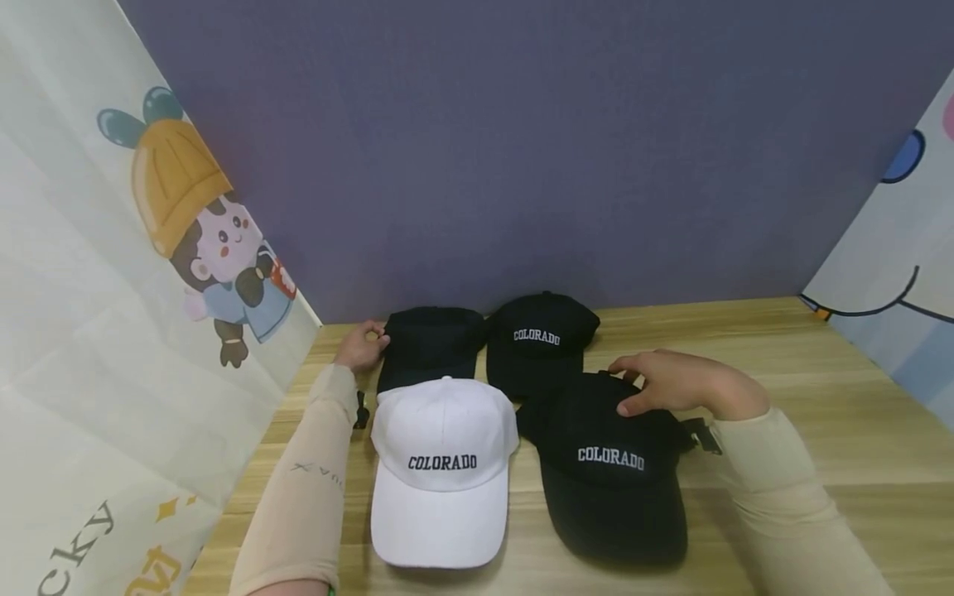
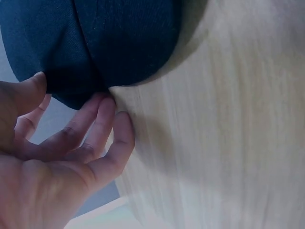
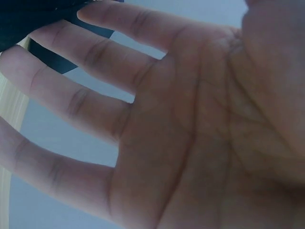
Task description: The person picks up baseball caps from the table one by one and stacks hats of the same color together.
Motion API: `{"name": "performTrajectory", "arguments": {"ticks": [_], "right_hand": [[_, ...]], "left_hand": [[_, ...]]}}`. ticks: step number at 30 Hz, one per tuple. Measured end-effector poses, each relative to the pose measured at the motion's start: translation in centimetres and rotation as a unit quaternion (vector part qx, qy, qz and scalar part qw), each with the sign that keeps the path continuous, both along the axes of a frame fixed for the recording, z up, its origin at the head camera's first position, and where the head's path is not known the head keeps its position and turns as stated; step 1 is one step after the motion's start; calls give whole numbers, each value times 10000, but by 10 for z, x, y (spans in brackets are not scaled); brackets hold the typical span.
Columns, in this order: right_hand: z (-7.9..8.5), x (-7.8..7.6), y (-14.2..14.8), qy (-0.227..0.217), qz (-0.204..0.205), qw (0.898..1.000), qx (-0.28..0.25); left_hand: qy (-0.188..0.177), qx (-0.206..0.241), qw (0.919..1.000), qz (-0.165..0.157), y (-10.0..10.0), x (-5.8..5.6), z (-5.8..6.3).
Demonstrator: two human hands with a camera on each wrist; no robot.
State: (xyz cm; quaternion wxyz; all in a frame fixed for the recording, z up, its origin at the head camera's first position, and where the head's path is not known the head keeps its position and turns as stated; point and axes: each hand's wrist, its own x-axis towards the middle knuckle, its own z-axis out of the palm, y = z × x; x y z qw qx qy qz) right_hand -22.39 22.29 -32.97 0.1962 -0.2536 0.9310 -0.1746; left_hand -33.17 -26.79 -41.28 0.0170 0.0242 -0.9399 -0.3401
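In the head view my left hand (image 1: 362, 346) is at the left edge of a plain-looking black cap (image 1: 432, 335) at the back. The left wrist view shows that hand (image 2: 66, 148) with its thumb and fingertips pinching the edge of the dark cap (image 2: 128, 40). My right hand (image 1: 681, 382) lies over the crown of a black COLORADO cap (image 1: 614, 501) at front right, thumb and fingers apart. In the right wrist view its fingers (image 3: 95, 52) stretch out fairly straight, their tips by dark fabric (image 3: 33, 16).
A white COLORADO cap (image 1: 440, 513) sits at front left, and another black COLORADO cap (image 1: 537, 364) stands behind. All rest on a wooden table (image 1: 842, 447). A grey-blue panel (image 1: 522, 149) rises along its back edge, with printed sheets (image 1: 67, 273) at the sides.
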Motion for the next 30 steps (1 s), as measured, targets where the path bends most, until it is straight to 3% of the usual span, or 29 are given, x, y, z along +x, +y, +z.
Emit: {"name": "performTrajectory", "arguments": {"ticks": [8,13,18,24,30], "right_hand": [[-1,-1,2,-8,-32,10000,94],[0,-1,1,-13,-5,10000,77],[2,1,-1,-4,11,10000,96],[2,0,-1,-29,-16,9999,111],[2,1,-2,12,36,9999,118]], "left_hand": [[110,570,9981,198,-3,-1,-6],[21,1140,9927,392,-5,0,-9],[-165,1863,9804,614,-7,7,-8],[-42,2556,9646,645,-9,11,-9],[-172,3062,9458,1069,-15,8,-14]]}}
